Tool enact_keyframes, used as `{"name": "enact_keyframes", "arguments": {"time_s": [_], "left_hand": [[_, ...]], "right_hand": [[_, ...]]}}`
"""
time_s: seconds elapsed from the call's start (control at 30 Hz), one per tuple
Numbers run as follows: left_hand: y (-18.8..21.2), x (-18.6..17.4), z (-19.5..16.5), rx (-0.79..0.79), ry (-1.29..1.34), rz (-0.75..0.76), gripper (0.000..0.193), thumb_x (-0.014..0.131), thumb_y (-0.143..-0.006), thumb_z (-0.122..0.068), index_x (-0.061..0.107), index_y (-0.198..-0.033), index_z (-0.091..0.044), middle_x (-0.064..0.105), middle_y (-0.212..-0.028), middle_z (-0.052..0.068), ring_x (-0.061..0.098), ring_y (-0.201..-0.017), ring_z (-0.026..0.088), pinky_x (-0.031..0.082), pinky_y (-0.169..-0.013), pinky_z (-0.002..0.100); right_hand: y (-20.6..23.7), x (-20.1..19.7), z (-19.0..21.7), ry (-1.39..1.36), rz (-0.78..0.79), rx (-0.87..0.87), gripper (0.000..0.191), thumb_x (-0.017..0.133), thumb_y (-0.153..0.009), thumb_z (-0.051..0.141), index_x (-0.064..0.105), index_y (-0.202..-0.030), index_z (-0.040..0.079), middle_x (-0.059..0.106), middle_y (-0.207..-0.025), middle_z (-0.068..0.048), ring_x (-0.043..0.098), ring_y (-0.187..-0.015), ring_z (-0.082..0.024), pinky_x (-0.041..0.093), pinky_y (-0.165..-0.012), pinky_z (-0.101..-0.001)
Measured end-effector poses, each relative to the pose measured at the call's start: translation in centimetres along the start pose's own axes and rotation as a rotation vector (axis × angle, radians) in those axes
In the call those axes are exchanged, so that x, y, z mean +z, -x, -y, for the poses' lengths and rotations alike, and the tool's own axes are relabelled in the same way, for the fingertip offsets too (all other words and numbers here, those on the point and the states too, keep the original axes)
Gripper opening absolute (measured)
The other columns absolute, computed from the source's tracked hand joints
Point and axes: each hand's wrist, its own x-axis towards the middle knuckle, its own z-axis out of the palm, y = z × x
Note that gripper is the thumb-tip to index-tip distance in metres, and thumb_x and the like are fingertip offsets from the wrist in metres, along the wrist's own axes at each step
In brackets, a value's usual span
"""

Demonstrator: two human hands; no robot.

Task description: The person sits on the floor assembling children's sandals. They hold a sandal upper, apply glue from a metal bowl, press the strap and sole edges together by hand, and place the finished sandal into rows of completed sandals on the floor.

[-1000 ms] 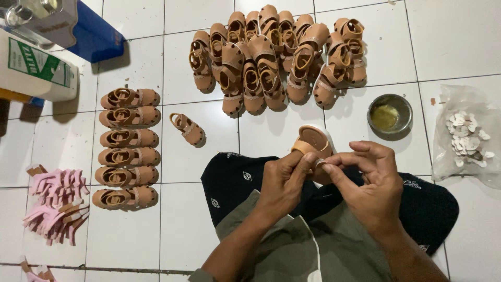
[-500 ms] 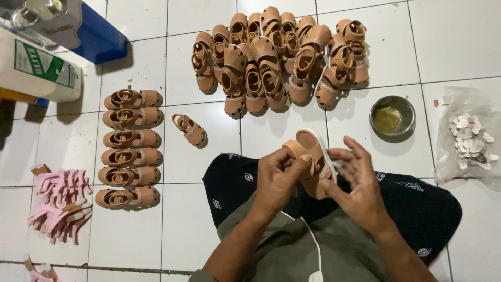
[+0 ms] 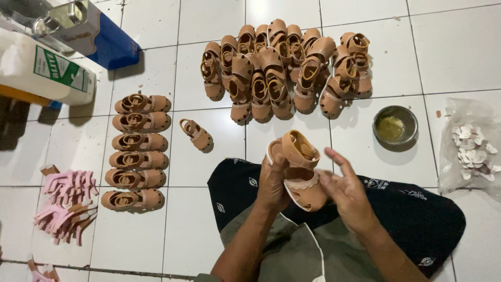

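A small tan child's sandal (image 3: 300, 169) is held over my lap, its ankle strap up and its toe toward me. My left hand (image 3: 273, 183) grips its left side. My right hand (image 3: 344, 190) has its fingers spread, with the thumb side against the sandal's right edge. Beyond my hands lies a heap of several matching tan sandals (image 3: 284, 68). A single loose sandal (image 3: 197, 134) lies on the tile to the left.
A neat column of tan sandals (image 3: 136, 151) lies at left, pink cut pieces (image 3: 67, 204) below them. A metal bowl of yellowish glue (image 3: 395, 126) and a plastic bag of white pieces (image 3: 472, 149) are at right. A white bottle (image 3: 44, 70) and a blue box (image 3: 112, 44) lie at far left.
The sandal has been turned from end-on to lying flat toward me. My right hand has opened its fingers and dropped beside it.
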Motion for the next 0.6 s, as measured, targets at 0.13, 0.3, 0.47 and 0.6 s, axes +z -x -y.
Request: {"name": "enact_keyframes", "arguments": {"time_s": [0.13, 0.3, 0.47, 0.6], "left_hand": [[0.8, -0.4, 0.8, 0.027, -0.246, -0.061, 0.062, 0.075, -0.092, -0.040, 0.044, -0.134, -0.006, 0.059, -0.116, 0.013, 0.066, -0.101, 0.018, 0.060, -0.080, 0.034], [0.5, -0.7, 1.4, 0.134, -0.498, -0.074, 0.053, 0.074, -0.097, -0.033, 0.047, -0.132, -0.005, 0.061, -0.107, 0.009, 0.064, -0.092, 0.012, 0.056, -0.074, 0.024], [-0.3, -1.5, 1.6, -0.007, -0.465, -0.126, 0.048, 0.071, -0.097, -0.031, 0.048, -0.130, -0.005, 0.061, -0.097, 0.009, 0.060, -0.077, 0.012, 0.051, -0.063, 0.023], [-1.9, -2.0, 2.9, -0.118, -0.389, -0.169, 0.049, 0.067, -0.095, -0.032, 0.048, -0.131, -0.006, 0.065, -0.100, 0.011, 0.065, -0.085, 0.016, 0.055, -0.071, 0.029]], "right_hand": [[-0.4, 0.5, 1.5, 0.486, -0.056, -0.347, 0.092, 0.073, -0.090, 0.010, 0.014, -0.160, 0.001, 0.066, -0.120, -0.019, 0.066, -0.109, -0.019, 0.054, -0.097, -0.0374], [-1.5, 1.4, 3.0, 0.520, -0.133, -0.159, 0.087, 0.077, -0.086, 0.005, 0.028, -0.159, 0.006, 0.075, -0.091, -0.013, 0.073, -0.084, -0.015, 0.061, -0.075, -0.0273], [-2.0, 1.5, 2.8, 0.832, -0.096, -0.520, 0.086, 0.081, -0.085, 0.008, 0.032, -0.155, 0.005, 0.072, -0.102, -0.008, 0.073, -0.093, -0.015, 0.063, -0.082, -0.0276], [-3.3, -1.6, 2.7, 0.752, -0.058, -0.384, 0.078, 0.080, -0.088, 0.012, 0.040, -0.155, 0.006, 0.074, -0.095, -0.005, 0.074, -0.086, -0.016, 0.063, -0.084, -0.0303]]}}
